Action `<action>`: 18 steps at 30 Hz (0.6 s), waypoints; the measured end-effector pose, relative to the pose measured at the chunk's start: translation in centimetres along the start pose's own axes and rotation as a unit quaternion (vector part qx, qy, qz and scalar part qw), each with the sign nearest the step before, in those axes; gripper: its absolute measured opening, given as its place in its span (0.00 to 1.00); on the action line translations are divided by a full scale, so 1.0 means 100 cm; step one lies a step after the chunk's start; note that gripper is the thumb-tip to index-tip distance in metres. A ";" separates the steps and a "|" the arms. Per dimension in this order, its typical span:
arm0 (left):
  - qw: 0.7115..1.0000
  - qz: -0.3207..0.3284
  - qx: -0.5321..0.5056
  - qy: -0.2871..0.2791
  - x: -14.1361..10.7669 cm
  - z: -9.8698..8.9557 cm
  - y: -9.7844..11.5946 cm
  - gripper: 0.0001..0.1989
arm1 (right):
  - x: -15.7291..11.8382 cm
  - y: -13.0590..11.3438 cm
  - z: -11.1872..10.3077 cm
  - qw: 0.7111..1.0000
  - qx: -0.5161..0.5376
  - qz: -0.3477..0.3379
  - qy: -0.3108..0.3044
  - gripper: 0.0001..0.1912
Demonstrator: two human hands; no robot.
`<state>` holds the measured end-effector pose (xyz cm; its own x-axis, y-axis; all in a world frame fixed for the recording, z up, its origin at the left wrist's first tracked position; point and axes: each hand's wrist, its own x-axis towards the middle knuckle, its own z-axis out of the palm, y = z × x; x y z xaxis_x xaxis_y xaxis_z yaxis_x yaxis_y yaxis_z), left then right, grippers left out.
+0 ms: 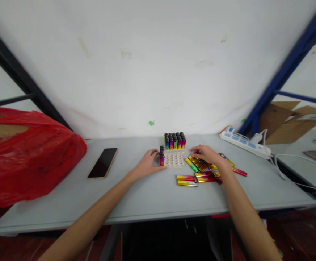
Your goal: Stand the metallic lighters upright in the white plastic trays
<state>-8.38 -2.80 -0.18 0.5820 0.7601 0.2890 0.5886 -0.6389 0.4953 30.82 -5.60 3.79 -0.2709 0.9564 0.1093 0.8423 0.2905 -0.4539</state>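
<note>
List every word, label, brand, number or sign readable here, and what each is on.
No text can be read for certain.
Flat white wall: green scrawled mark, illegible.
Open brown cardboard box: rectangular white label, too blurred.
Bulging red plastic bag: reddish print over a tan patch, too blurred.
Long white plastic power strip: any markings too small.
Slim multicoloured shiny lighters: any lettering too small.

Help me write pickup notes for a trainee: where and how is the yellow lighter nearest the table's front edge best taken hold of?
Pinch the yellow lighter mid-body, probably, coming from above and the front side of the table. It lies flat, lengthwise left to right, its front long side free; a red-and-yellow lighter lies close behind, seemingly leaving little finger room there.
</note>
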 end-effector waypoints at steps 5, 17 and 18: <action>1.000 0.000 0.008 0.001 0.002 0.002 -0.002 0.40 | -0.002 0.003 -0.007 1.000 0.016 0.000 -0.026 0.16; 1.000 0.015 0.007 0.008 0.003 -0.001 -0.002 0.39 | -0.002 0.005 -0.008 0.999 -0.018 -0.006 -0.030 0.13; 1.000 0.015 0.007 0.008 0.004 -0.001 -0.002 0.39 | -0.002 0.004 -0.007 1.000 -0.015 -0.012 -0.012 0.11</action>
<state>-8.35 -2.38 -0.12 0.5908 0.7422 0.3164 0.5786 -0.6631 0.4750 31.54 -5.62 4.25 -0.3022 0.9482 0.0976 0.8492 0.3143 -0.4244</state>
